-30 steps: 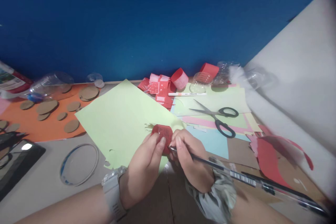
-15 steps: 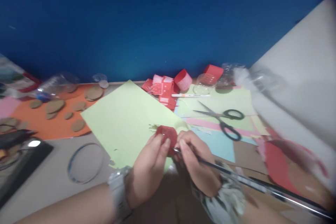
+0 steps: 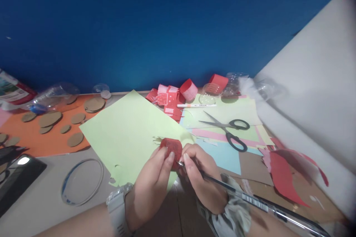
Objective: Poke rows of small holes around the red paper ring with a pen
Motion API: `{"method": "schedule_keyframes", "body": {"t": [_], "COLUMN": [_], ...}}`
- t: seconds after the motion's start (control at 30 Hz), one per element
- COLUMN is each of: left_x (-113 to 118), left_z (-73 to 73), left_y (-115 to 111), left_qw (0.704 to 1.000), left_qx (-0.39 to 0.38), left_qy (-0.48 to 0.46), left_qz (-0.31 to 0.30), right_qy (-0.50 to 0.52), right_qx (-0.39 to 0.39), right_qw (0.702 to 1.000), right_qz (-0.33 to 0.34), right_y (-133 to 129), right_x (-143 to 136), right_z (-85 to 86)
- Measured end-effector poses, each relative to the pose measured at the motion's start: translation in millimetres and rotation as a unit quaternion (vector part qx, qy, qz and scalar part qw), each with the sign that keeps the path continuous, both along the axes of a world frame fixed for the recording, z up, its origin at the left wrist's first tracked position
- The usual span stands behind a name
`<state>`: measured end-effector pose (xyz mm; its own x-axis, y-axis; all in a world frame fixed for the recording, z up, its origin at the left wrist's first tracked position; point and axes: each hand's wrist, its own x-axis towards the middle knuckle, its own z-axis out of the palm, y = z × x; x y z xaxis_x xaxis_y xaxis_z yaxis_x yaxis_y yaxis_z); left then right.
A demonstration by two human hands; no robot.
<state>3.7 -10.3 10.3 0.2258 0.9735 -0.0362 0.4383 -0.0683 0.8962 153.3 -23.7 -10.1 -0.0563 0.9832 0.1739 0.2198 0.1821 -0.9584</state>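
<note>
Between my two hands is a small curled red paper piece (image 3: 172,149) with dark marks on it. My left hand (image 3: 152,181) pinches it from the left, thumb on its front. In my right hand (image 3: 202,177) is a clear pen (image 3: 256,202), gripped near its tip, which touches the lower right edge of the red piece. The pen's long body slants down to the lower right. Under and behind the hands lies a light green sheet (image 3: 122,129) with torn or cut edges.
Black scissors (image 3: 233,133) lie open on coloured paper at the right. Red paper pieces (image 3: 172,102) and a marker (image 3: 196,106) are behind. Cardboard discs (image 3: 50,119) rest on orange paper (image 3: 25,137) at left, near a tape ring (image 3: 82,181) and a black device (image 3: 22,177).
The view has shifted, so most things appear slightly further left and lower. Both hands keep their hold on the red piece and the pen.
</note>
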Motion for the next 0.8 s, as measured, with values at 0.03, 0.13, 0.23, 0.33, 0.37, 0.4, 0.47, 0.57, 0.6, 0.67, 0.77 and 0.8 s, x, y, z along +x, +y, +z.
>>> {"method": "schedule_keyframes", "body": {"t": [0.03,0.13,0.23,0.33,0.37,0.4,0.47,0.57,0.6,0.67,0.77,0.8], "left_x": [0.3,0.4,0.1,0.6,1.0,1.3,1.7,1.5,1.3,0.7,0.2,0.3], "left_z": [0.2,-0.9,-2.6,-2.6,-2.3,-1.8,-1.0,-0.2,0.1,0.8,1.1,0.8], "left_y": [0.2,0.5,0.7,1.0,1.1,1.2,1.3,1.2,1.2,1.4,1.5,1.4], "left_qw": [1.000,1.000,1.000,1.000,1.000,1.000,1.000,1.000,1.000,1.000,1.000,1.000], "left_qx": [-0.003,-0.007,-0.003,0.000,-0.002,-0.005,-0.005,0.002,0.004,0.010,0.013,0.011], "left_qy": [-0.006,-0.024,-0.027,-0.020,-0.019,-0.019,-0.016,-0.010,-0.009,-0.007,-0.004,-0.003], "left_qz": [0.002,-0.006,-0.009,-0.002,-0.001,-0.001,-0.002,-0.002,-0.003,-0.003,-0.006,-0.005], "right_qy": [0.006,0.021,0.027,0.042,0.048,0.052,0.055,0.044,0.038,0.036,0.048,0.048], "right_qx": [-0.003,-0.014,-0.018,-0.017,-0.018,-0.019,-0.021,-0.013,-0.010,-0.012,-0.025,-0.023], "right_qw": [1.000,1.000,0.999,0.999,0.999,0.998,0.998,0.999,0.999,0.999,0.998,0.999], "right_qz": [-0.001,0.002,0.007,0.006,0.006,0.006,0.007,0.015,0.018,0.019,0.009,0.009], "right_y": [-0.2,-0.9,-1.5,-1.7,-1.8,-1.8,-1.8,-1.5,-1.2,-0.6,0.3,0.5], "right_x": [-0.1,-0.3,-0.3,-0.4,-0.3,-0.1,0.5,1.5,1.5,1.1,0.4,0.5], "right_z": [-0.8,-3.2,-5.2,-6.2,-6.4,-6.5,-6.3,-4.7,-3.9,-2.3,-1.5,-1.6]}}
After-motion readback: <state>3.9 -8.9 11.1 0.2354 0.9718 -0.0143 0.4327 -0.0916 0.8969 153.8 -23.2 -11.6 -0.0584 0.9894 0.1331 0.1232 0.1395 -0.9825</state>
